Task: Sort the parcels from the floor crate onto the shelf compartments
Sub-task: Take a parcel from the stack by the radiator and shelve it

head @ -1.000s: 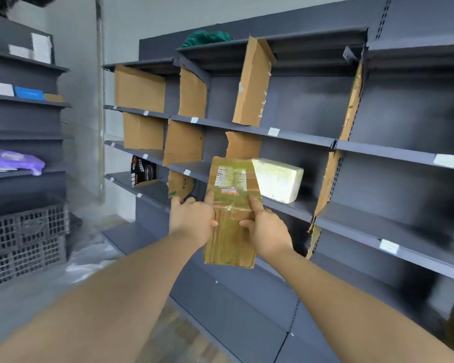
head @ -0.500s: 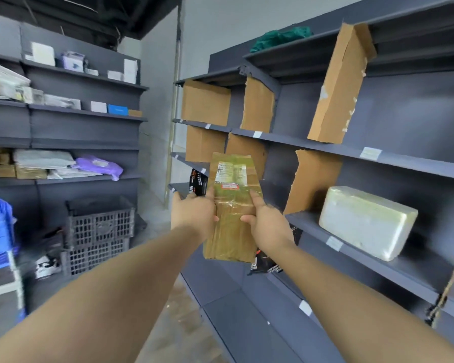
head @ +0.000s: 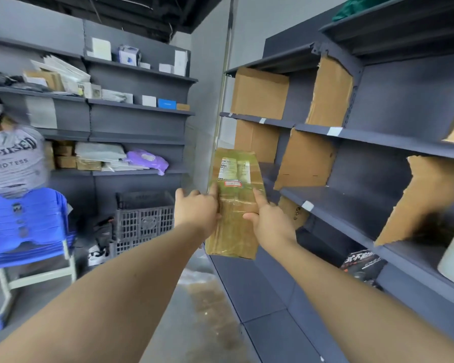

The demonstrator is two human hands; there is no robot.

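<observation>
Parcel (head: 235,205) upright between left hand (head: 196,213), right hand (head: 271,224) grip.

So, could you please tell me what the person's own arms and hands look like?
The left hand and right hand are ungloved, with no ring showing on the visible fingers. The left forearm and right forearm are uncovered to the frame's edge: no sleeve, watch or bracelet in view.

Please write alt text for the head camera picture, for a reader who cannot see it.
The left hand and right hand hold a brown taped parcel upright in front of grey shelves split by cardboard dividers. A dark crate stands on the floor behind, to the left.
</observation>
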